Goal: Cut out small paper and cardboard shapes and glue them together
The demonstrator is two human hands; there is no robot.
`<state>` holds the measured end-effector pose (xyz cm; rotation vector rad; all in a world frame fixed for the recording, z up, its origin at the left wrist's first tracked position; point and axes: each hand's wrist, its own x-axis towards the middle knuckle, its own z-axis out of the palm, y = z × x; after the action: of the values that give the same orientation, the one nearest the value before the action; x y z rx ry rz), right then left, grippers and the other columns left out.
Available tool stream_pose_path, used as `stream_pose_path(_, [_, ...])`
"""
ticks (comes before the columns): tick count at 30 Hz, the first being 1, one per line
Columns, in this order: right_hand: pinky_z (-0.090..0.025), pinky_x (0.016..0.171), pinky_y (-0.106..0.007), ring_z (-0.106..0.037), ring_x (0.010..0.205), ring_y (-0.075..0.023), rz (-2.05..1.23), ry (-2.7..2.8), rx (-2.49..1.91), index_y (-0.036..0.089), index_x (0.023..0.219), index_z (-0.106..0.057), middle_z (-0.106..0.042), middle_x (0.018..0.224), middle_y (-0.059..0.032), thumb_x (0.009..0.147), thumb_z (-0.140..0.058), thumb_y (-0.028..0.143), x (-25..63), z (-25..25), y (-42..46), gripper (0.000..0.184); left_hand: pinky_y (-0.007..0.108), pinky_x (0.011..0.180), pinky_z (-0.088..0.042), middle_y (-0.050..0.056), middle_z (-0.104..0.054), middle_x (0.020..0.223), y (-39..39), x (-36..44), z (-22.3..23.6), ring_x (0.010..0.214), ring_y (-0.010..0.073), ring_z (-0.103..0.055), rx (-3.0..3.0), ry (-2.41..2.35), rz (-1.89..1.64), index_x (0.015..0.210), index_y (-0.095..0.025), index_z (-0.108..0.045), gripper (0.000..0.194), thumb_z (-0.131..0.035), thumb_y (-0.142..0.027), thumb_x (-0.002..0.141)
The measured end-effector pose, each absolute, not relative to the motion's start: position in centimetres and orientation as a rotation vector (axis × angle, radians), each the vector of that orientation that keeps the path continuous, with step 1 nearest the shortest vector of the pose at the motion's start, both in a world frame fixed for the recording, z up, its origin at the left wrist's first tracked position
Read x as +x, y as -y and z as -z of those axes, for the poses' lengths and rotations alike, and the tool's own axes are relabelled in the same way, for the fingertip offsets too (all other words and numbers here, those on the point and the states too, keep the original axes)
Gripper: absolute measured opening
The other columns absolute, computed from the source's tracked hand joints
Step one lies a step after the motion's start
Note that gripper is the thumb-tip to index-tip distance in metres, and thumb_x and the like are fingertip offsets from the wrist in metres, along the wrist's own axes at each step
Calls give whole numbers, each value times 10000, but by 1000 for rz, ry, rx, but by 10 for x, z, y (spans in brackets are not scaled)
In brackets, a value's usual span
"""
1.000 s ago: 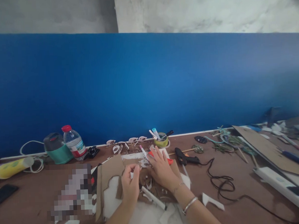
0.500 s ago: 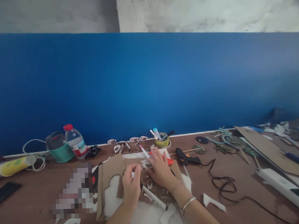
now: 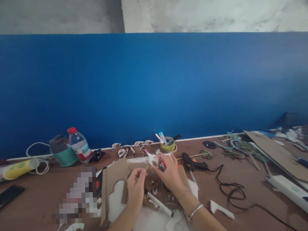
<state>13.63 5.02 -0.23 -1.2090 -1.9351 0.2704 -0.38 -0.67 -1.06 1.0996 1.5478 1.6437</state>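
Note:
My right hand (image 3: pixel 169 170) is curled, with thumb and fingertips closed on a small white cutout (image 3: pixel 153 160) that bears a dark patch. An orange-red thing shows partly behind that hand. To its left, my left hand (image 3: pixel 136 187) has thumb and forefinger pinched together; whatever may be between them is too small to make out. Below and between both hands, a white marker (image 3: pixel 160 204) lies among scraps on brown cardboard (image 3: pixel 115 174) and white sheets. A pink-tipped pen (image 3: pixel 146 152) pokes out just beyond the cutout.
Similar white cutouts (image 3: pixel 139 144) line the back edge by a green pen holder (image 3: pixel 168 146). A black glue gun (image 3: pixel 193 162) with a trailing cord lies right, near a white power strip (image 3: pixel 293 195). A water bottle (image 3: pixel 80 146) and phone (image 3: pixel 7 198) are left.
My right hand has risen from lying flat with spread fingers to a curled grip, with the white cutout lifted slightly. My left hand stays pinched in nearly the same place.

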Motion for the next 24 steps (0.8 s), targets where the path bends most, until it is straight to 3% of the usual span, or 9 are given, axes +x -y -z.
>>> stream_pose_path(24, [-218,1041,-498,-602,841,-220,-152,1961,-1034,221,1063,-533,-627,783,1,785,-647,397,134,6,-47,347,233,582,-396,-1,-592,603,3,-3,9,623,159,-514,953,-1492,-1592,642,-168,-602,281,-606,-439,713])
